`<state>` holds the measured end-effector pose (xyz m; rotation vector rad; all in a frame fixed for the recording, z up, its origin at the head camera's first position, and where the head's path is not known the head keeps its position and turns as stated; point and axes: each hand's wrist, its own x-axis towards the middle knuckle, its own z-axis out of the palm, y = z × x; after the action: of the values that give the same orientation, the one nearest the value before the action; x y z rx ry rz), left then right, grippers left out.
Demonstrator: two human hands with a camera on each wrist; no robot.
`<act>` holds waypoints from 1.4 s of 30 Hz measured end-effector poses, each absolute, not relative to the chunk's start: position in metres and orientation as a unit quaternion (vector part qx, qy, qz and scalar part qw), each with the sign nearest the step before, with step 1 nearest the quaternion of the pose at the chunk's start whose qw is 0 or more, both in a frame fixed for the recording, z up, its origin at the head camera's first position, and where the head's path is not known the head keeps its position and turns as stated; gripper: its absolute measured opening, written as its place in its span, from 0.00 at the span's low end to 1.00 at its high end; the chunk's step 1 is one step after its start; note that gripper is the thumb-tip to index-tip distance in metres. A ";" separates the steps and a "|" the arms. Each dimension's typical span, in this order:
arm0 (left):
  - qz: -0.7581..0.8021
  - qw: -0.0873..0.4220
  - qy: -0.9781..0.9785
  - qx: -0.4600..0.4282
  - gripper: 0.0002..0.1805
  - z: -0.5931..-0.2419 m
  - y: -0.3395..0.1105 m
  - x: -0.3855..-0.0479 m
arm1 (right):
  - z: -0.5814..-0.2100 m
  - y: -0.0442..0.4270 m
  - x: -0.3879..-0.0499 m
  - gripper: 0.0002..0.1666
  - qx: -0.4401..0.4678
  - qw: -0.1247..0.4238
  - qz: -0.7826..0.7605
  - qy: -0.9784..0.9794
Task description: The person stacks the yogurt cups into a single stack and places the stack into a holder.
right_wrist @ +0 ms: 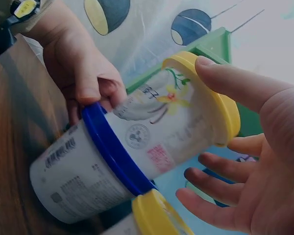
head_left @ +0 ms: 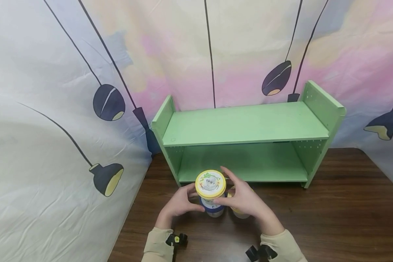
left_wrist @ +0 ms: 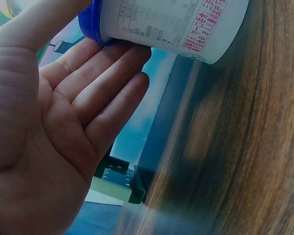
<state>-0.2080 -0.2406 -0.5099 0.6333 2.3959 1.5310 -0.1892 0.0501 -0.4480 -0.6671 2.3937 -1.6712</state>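
Observation:
A white ice-cream tub with a yellow lid (head_left: 211, 184) stands on a white tub with a blue lid (right_wrist: 112, 152), stacked on the table. My left hand (head_left: 180, 202) is at the stack's left side. Its thumb (right_wrist: 88, 88) touches the blue lid, and in the left wrist view its fingers lie nearly straight beside the lower tub. My right hand (head_left: 243, 198) is spread around the upper tub. Its thumb lies against the yellow lid's edge; the other fingers are spread, mostly apart from the tub. Another yellow-lidded tub (head_left: 240, 214) stands under my right hand, partly hidden.
Behind the tubs stands a green two-tier shelf (head_left: 249, 123) with raised side panels. The dark wooden table (head_left: 347, 218) runs out to the right. A fabric backdrop (head_left: 52, 91) printed with lamps hangs behind and along the left.

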 end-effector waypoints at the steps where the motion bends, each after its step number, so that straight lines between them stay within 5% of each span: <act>1: 0.524 0.114 0.816 0.216 0.49 -0.510 -0.240 -0.208 | -0.447 0.053 -0.190 0.66 -0.223 0.076 -0.557 0.797; 18: 0.529 0.115 0.815 0.208 0.49 -0.513 -0.241 -0.204 | -0.451 0.126 -0.206 0.46 -0.224 0.071 -0.459 0.857; 31: 0.522 0.119 0.817 0.214 0.48 -0.509 -0.238 -0.208 | -0.470 0.153 -0.211 0.48 -0.311 0.077 -0.419 0.850; 42: 0.523 0.119 0.817 0.211 0.48 -0.509 -0.240 -0.208 | -0.487 0.162 -0.214 0.58 -0.297 0.124 -0.435 0.841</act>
<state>-0.2082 -0.2396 -0.5092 0.6161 2.3894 1.5303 -0.2139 0.1617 -0.4867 -0.8653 2.4502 -1.2692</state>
